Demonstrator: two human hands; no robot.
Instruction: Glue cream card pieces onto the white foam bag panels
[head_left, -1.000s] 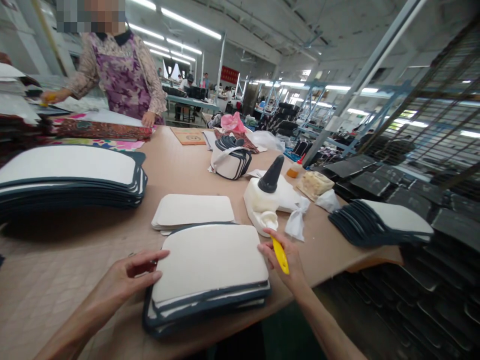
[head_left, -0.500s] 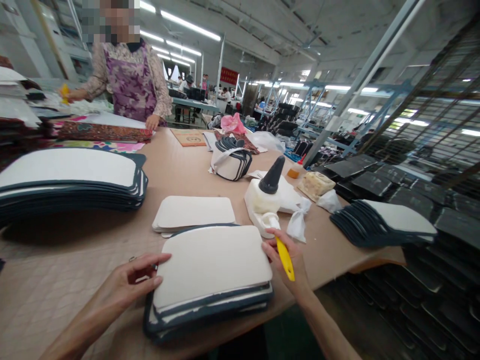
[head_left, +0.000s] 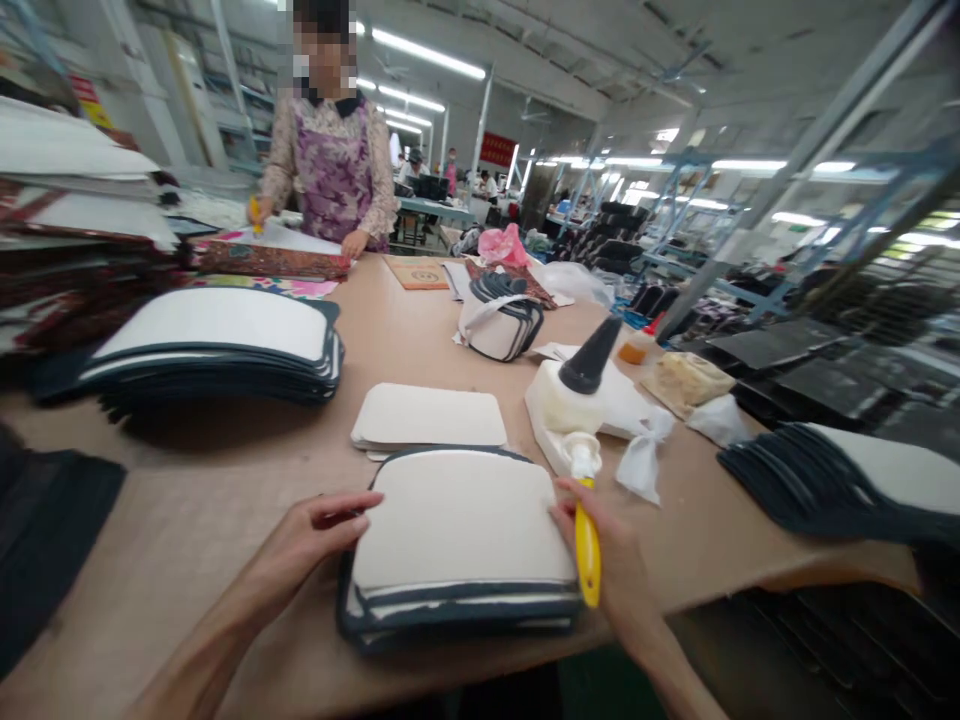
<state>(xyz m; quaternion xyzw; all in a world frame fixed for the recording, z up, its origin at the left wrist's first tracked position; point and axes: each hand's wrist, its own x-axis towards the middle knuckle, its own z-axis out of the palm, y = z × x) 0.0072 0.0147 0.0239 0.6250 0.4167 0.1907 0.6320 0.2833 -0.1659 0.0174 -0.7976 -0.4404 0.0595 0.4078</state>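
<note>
A white board (head_left: 461,515) with rounded corners lies on top of a stack of dark-edged panels (head_left: 465,622) in front of me. My left hand (head_left: 322,530) has its thumb and index fingertips on the board's left edge; its other fingers are partly hidden. At the right edge, my right hand (head_left: 607,540) touches the board with its fingertips. The same hand is closed around a brush with a yellow handle (head_left: 587,560). The brush's upper end lies against the mouth of a cut-open white plastic jug (head_left: 551,405) with a black cone (head_left: 592,355) on it.
More white boards (head_left: 431,415) lie behind the stack. Curved panel piles stand at left (head_left: 217,325) and right (head_left: 885,470), with a tied bundle (head_left: 499,325) farther back. Across the table (head_left: 405,340), a co-worker (head_left: 330,150) holds a yellow tool. The table's front edge is close to me.
The view has swung left, so things on the table appear farther right. Both hands stay at the board's edges, and the brush stays in my right hand. The co-worker's yellow tool has moved onto the sheet.
</note>
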